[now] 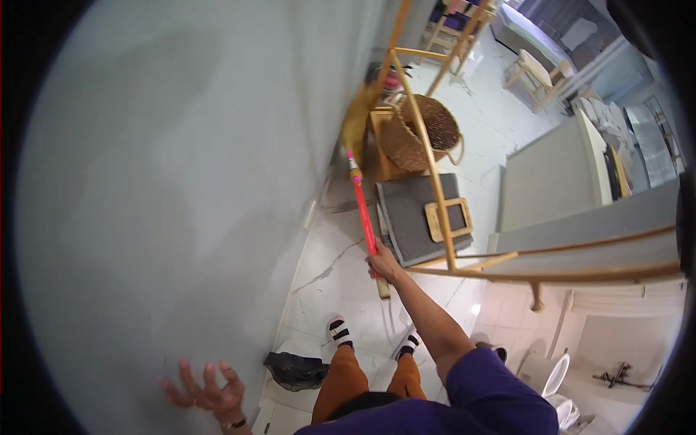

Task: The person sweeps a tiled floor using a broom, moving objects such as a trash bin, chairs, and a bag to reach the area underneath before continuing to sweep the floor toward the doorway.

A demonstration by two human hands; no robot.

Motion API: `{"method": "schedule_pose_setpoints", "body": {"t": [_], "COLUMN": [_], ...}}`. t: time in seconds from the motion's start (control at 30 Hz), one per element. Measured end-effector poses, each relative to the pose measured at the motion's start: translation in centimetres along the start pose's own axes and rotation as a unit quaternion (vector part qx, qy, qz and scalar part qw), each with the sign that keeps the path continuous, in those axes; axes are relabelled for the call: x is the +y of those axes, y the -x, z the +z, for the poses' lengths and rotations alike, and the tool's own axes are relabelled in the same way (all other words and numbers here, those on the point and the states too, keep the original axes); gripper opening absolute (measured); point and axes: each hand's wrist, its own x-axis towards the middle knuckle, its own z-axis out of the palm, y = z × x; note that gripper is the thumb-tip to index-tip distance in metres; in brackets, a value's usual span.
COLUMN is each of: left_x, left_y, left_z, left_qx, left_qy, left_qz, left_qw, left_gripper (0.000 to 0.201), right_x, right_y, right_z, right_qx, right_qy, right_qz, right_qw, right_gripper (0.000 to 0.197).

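Observation:
My right hand (383, 262) is wrapped around the red handle of a broom (365, 212), near the handle's lower end. The broom's straw bristles (355, 125) point away from me, along the wall, beside a woven basket; they look slightly blurred. At the lower left, my left hand (206, 391) has its fingers spread and holds nothing. It is in front of the grey wall (167, 217); I cannot tell whether it touches. A black plastic bag (296, 371) lies on the floor by the wall, close to my feet.
A wooden frame rack (433, 167) stands ahead, with the woven basket (406, 138) and a dark grey folded mat (409, 210) at its base. A small wooden frame (435, 221) rests on the mat. A doorway at right shows a toilet (554, 373). Chairs stand farther off.

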Motion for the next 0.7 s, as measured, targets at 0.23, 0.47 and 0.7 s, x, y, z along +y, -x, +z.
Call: {"method": "schedule_pose_setpoints", "body": {"t": [0.23, 0.47, 0.7], "left_x": [24.3, 48.8, 53.5], "left_y": [-2.1, -2.1, -4.3], "left_z": [-1.2, 3.0, 8.7], "left_qx": [-0.492, -0.354, -0.13], "left_qy": [0.769, 0.775, 0.657], "left_qz": [-0.265, -0.461, -0.717], "left_qw": [0.311, -0.247, -0.195], "left_gripper": [0.029, 0.1, 0.055], "right_x": [0.8, 15.4, 16.6], "right_y": [30.0, 46.5, 51.7], "right_z": [-16.1, -25.1, -32.1], "right_qx": [-0.094, 0.009, 0.135], "right_qy": [-0.004, -0.064, -0.034], "right_qz": [0.106, 0.141, 0.232], "right_qw": [0.99, 0.988, 0.963], "right_gripper": [0.059, 0.049, 0.049]}}
